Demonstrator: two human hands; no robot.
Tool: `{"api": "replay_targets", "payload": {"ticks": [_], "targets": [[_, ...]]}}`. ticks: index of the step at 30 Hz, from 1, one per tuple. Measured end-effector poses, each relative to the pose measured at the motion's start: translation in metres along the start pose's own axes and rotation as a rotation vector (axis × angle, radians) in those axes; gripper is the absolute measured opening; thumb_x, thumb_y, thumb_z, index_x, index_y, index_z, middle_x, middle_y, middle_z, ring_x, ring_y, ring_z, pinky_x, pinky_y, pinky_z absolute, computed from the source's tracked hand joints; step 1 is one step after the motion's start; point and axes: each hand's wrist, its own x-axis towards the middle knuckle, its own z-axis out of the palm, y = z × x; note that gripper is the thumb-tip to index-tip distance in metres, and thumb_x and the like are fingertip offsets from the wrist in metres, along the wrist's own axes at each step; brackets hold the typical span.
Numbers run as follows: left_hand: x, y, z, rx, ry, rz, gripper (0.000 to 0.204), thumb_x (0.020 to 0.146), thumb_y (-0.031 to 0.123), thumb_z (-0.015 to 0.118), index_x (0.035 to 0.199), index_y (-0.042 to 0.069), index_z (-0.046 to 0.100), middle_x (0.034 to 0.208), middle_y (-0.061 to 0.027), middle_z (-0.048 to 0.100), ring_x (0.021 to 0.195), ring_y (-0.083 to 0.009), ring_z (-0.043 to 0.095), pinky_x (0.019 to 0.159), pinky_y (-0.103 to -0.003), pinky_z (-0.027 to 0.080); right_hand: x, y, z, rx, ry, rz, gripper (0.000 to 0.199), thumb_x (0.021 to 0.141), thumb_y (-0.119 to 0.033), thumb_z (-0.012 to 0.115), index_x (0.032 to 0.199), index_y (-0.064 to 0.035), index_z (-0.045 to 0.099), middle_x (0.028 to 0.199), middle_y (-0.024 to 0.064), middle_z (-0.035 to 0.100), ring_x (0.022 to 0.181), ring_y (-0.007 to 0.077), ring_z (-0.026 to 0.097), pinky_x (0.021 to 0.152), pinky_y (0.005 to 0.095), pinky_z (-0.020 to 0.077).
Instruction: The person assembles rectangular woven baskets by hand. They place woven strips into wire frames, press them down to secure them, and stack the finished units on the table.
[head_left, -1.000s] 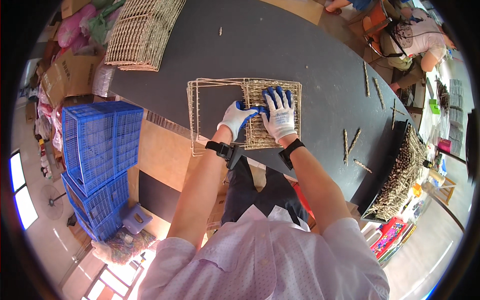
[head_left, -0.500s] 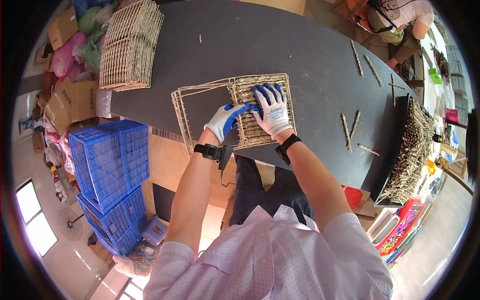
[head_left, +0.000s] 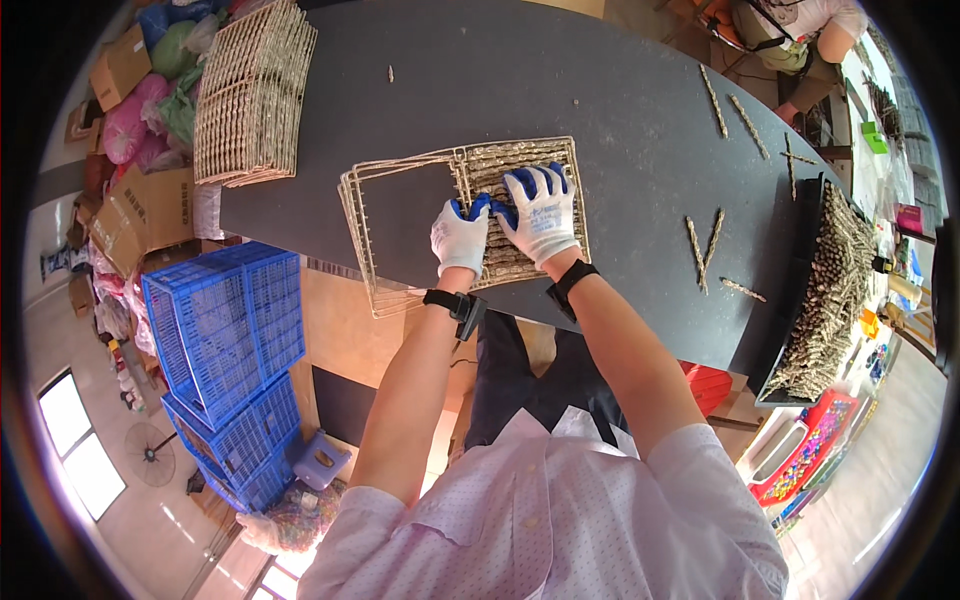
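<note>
The pale wire frame (head_left: 462,178) lies on the smooth, dark table (head_left: 645,150) before me, its right half lined with knobbly, twisted rods (head_left: 506,260). My right hand (head_left: 543,213) spreads over them, apparently for steadiness; my left hand (head_left: 461,238) curls by their left ends, pinching something or not, I can't tell. Rightward, a black tray (head_left: 797,295) heaps more, probably for reach.
</note>
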Motion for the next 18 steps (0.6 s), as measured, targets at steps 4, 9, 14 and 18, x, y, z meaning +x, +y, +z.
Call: {"api": "replay_targets", "payload": {"ticks": [4, 9, 14, 18], "targets": [[-0.007, -0.003, 0.007, 0.056, 0.171, 0.089, 0.040, 0.077, 0.042, 0.073, 0.087, 0.005, 0.062, 0.084, -0.0179, 0.067, 0.083, -0.0365, 0.065, 0.073, -0.044, 0.051, 0.001, -0.005, -0.007, -0.036, -0.073, 0.052, 0.053, 0.078, -0.041, 0.068, 0.124, -0.0187, 0.054, 0.124, 0.0109, 0.052, 0.121, 0.0325, 0.043, 0.105, 0.0551, 0.0275], [0.017, -0.025, 0.006, -0.974, -0.265, -0.297, 0.043, 0.081, 0.040, 0.073, 0.090, -0.002, 0.069, 0.073, 0.0025, 0.059, 0.065, -0.0069, 0.047, 0.060, -0.027, 0.042, 0.004, -0.001, -0.001, -0.080, -0.129, 0.010, 0.055, 0.084, -0.045, 0.061, 0.131, -0.0174, 0.052, 0.133, 0.0121, 0.049, 0.129, 0.0322, 0.039, 0.111, 0.0535, 0.0218], [0.014, 0.022, -0.009, -0.116, -0.030, -0.177, 0.043, 0.080, 0.040, 0.072, 0.098, 0.001, 0.067, 0.088, -0.0173, 0.069, 0.083, -0.0307, 0.066, 0.075, -0.038, 0.049, 0.000, 0.003, -0.015, -0.072, -0.265, -0.018, 0.071, 0.083, -0.054, 0.059, 0.141, -0.0166, 0.042, 0.141, 0.0147, 0.043, 0.135, 0.0338, 0.033, 0.114, 0.0538, 0.0157], [-0.011, 0.032, -0.014, 0.051, 0.135, 0.048, 0.046, 0.081, 0.050, 0.066, 0.087, 0.005, 0.063, 0.086, -0.0167, 0.068, 0.084, -0.0361, 0.066, 0.074, -0.043, 0.051, 0.001, 0.005, -0.017, -0.125, -0.360, -0.073, 0.082, 0.080, -0.062, 0.060, 0.145, -0.0172, 0.037, 0.145, 0.0148, 0.039, 0.138, 0.0356, 0.029, 0.115, 0.0541, 0.0129]]}}
